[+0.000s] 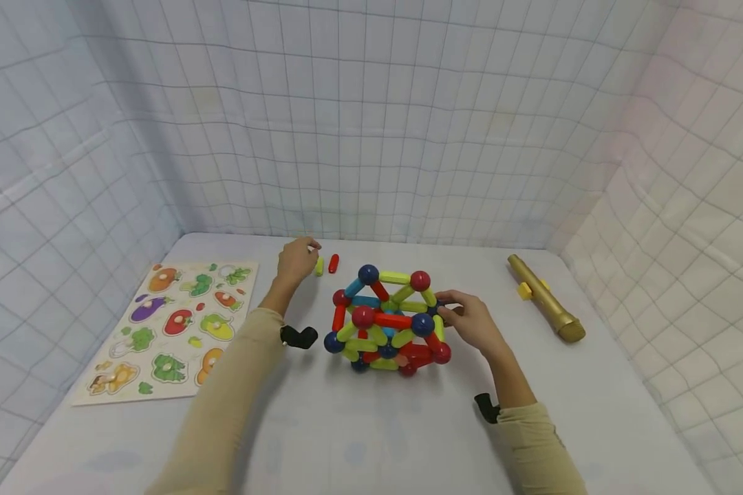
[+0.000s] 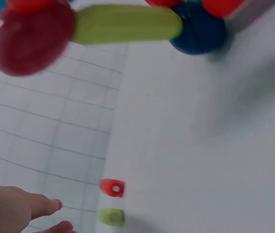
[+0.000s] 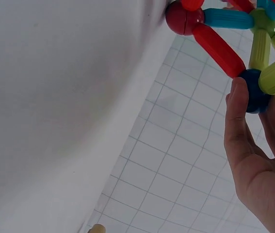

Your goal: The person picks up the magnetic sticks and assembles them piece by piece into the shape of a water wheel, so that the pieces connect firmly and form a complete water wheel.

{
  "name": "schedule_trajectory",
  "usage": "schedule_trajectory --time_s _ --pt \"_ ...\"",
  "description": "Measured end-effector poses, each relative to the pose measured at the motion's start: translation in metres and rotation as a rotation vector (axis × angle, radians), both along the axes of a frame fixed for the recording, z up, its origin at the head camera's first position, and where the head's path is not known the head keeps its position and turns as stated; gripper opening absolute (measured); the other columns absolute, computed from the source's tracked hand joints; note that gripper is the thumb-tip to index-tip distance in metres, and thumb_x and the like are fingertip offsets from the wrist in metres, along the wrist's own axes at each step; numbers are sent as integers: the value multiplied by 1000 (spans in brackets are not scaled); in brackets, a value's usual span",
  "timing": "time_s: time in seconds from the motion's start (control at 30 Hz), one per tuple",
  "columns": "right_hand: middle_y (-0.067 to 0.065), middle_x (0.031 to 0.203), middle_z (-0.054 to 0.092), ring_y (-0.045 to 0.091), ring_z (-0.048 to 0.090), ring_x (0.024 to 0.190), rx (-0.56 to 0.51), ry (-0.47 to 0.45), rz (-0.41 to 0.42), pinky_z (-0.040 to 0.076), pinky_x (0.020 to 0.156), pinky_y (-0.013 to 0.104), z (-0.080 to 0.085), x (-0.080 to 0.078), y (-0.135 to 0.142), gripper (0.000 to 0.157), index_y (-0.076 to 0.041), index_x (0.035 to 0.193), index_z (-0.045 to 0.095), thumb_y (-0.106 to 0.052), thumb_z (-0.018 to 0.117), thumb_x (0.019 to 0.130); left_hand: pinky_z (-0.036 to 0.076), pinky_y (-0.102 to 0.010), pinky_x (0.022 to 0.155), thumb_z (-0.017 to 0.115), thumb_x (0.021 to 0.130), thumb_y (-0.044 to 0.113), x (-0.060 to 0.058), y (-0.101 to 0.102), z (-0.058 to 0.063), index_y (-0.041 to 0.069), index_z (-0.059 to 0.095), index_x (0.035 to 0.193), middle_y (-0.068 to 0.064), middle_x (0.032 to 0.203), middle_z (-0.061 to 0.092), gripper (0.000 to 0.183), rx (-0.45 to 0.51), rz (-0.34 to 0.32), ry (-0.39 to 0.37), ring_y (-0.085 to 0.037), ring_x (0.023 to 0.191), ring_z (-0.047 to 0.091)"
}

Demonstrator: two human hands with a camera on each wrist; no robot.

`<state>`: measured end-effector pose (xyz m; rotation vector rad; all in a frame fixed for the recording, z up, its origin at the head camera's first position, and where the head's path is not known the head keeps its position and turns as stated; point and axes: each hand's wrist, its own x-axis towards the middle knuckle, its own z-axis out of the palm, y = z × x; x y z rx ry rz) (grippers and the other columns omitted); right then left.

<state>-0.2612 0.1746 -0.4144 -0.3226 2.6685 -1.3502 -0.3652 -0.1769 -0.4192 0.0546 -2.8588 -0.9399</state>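
Note:
A framework of magnetic rods and balls [image 1: 393, 320] in red, blue, light blue and yellow-green stands mid-table. My right hand [image 1: 470, 322] is at its right side, thumb and fingers pinching a dark blue ball [image 3: 254, 91], as the right wrist view shows. Off to the framework's back left, my left hand [image 1: 297, 260] hangs over the table with loosely bent fingers and nothing visible in them. Just right of it lie a loose yellow-green rod [image 1: 319, 267] and a loose red rod [image 1: 334, 263], apart from the fingers in the left wrist view.
On the left lies a board with vegetable puzzle pieces [image 1: 175, 323], partly behind my left sleeve. A gold tube-shaped object [image 1: 547, 300] with yellow parts rests at the right. Grid-patterned cloth walls [image 1: 371, 124] enclose the white table [image 1: 359, 433] at the back and sides.

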Motion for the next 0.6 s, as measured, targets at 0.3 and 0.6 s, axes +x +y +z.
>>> schedule_trajectory --time_s 0.3,0.6 --pt "17 129 61 27 71 98 -5 7 -30 55 92 44 -3 -1 -7 34 -7 131 58 -11 56 98 52 -49 92 54 95 17 -18 -1 -36 1 60 126 -22 127 62 35 -139 -4 -140 -41 111 61" --pt "17 131 60 27 71 98 33 12 -30 54 94 46 -3 -2 -3 35 -8 133 57 -14 55 99 55 -49 82 58 86 11 2 -8 -27 -4 56 124 -28 115 64 41 -292 -20 -240 -42 103 64"
